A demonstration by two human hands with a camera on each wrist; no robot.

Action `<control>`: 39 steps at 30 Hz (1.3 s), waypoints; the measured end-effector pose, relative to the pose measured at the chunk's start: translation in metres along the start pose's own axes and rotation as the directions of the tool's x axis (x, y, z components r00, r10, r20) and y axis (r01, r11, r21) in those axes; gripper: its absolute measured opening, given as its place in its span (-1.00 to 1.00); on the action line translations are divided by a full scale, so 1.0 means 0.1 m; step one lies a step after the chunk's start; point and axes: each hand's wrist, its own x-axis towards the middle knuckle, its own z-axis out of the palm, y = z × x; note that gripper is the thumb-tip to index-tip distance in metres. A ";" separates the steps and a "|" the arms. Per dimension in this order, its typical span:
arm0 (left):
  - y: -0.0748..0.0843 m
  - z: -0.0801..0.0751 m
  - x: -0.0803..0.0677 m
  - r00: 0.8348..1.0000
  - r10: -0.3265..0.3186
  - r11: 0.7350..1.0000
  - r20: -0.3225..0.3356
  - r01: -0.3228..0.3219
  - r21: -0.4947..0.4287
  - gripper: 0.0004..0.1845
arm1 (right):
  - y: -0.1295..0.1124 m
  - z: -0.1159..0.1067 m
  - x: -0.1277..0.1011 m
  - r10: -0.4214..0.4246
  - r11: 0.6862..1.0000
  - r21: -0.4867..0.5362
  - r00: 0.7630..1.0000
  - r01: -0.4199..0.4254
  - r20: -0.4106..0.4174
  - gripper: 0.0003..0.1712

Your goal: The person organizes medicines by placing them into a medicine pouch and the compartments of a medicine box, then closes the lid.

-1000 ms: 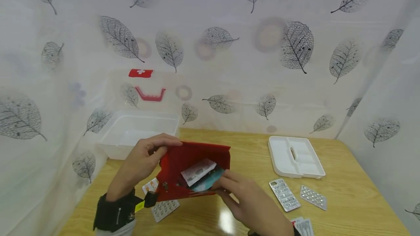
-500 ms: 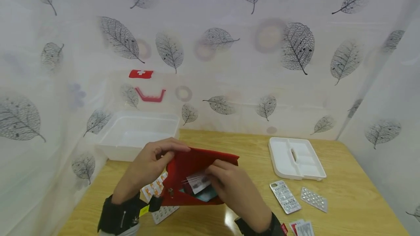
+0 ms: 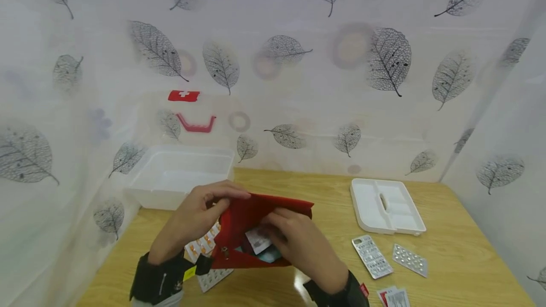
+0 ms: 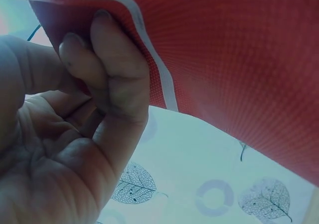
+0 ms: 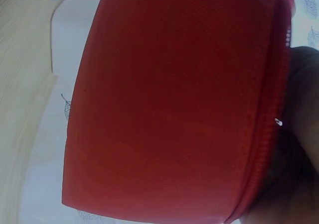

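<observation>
My left hand (image 3: pixel 198 214) grips the upper left edge of a red zippered pouch (image 3: pixel 243 212), holding it above the table with its mouth toward me. In the left wrist view, its curled fingers (image 4: pixel 122 74) press against the red fabric beside a pale trim strip. My right hand (image 3: pixel 298 240) reaches into the pouch from the right, fingers bent and tips hidden inside. Right by them lie a white printed packet (image 3: pixel 258 240) and a teal packet (image 3: pixel 269 255); I cannot tell whether the fingers pinch either. The pouch's outer side (image 5: pixel 174 104) fills the right wrist view.
Under the pouch at left lie an orange-pill blister pack (image 3: pixel 198 245) and a silver one (image 3: pixel 213 278). Two more blister packs (image 3: pixel 372 256) and small sachets (image 3: pixel 396 297) lie at right. A white divided tray (image 3: pixel 362 203) and white bin (image 3: pixel 170 198) stand behind.
My right hand has moved from the pouch's right rim into its mouth, covering part of the packets. The pouch and left hand have shifted slightly right and down.
</observation>
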 end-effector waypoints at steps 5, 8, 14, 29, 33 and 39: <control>-0.02 -0.02 0.00 0.999 -0.006 1.000 -0.046 0.005 -0.021 -0.60 | -0.05 -0.05 -0.04 -0.075 0.996 0.046 0.992 0.080 -0.102 -0.83; -0.05 -0.05 -0.02 0.996 -0.024 0.999 -0.083 0.021 -0.039 -0.60 | -0.14 -0.12 -0.10 -0.125 0.980 0.140 0.983 0.143 -0.131 -0.86; -0.07 -0.11 -0.02 0.983 -0.102 0.993 -0.154 0.091 -0.077 -0.63 | -0.34 -0.21 -0.17 -0.255 0.913 0.379 0.935 0.150 0.245 -0.84; -0.04 -0.15 0.00 0.969 -0.156 0.985 -0.191 0.138 -0.105 -0.64 | -0.15 0.76 -0.02 -0.207 0.977 0.139 0.854 0.159 0.477 -0.73; -0.04 -0.17 0.00 0.970 -0.151 0.986 -0.188 0.135 -0.098 -0.64 | -0.10 1.02 0.03 -0.167 0.985 0.051 0.868 0.162 0.468 -0.61; -0.04 -0.18 -0.02 0.969 -0.154 0.986 -0.195 0.139 -0.089 -0.63 | -0.05 1.31 0.10 -0.113 0.994 0.066 0.809 0.091 0.577 -0.51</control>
